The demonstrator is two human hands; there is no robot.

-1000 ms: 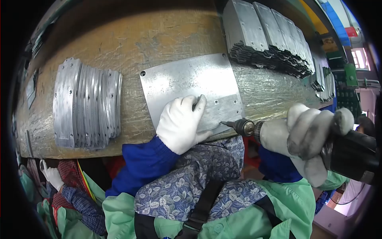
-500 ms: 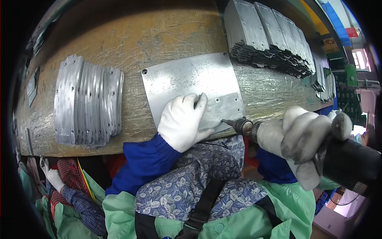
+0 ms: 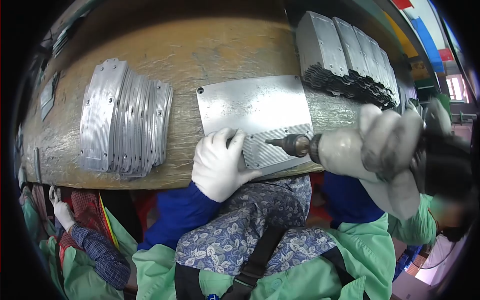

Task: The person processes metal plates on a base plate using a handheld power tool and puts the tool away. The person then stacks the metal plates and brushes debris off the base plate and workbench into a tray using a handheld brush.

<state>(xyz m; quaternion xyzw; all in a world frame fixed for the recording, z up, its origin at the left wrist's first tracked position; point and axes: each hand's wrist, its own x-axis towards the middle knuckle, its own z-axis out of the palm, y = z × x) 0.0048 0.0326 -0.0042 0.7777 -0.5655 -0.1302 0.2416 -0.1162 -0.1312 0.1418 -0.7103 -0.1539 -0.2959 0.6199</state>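
Note:
A smooth metal plate (image 3: pixel 252 100) with corner holes lies on the bench. On its near part sits a narrower ribbed metal plate (image 3: pixel 277 150) with small holes. My left hand (image 3: pixel 217 162), in a white glove, grips the left end of the ribbed plate, index finger and thumb spread along that end. My right hand (image 3: pixel 392 145), in a soiled glove, is wrapped round a power screwdriver (image 3: pixel 342 150) with a dark rear body. The screwdriver's bit (image 3: pixel 274 142) points left over the ribbed plate; whether it touches cannot be told.
A row of ribbed plates (image 3: pixel 122 120) stands on the bench (image 3: pixel 225 45) at left. Tall stacks of similar plates (image 3: pixel 325 45) are at the back right. Another person's gloved hand (image 3: pixel 62 212) shows at the lower left, by the bench edge.
The screwdriver bit has moved up and left over the ribbed plate. My left hand has shifted slightly left on the plates. The whole view has shifted a little.

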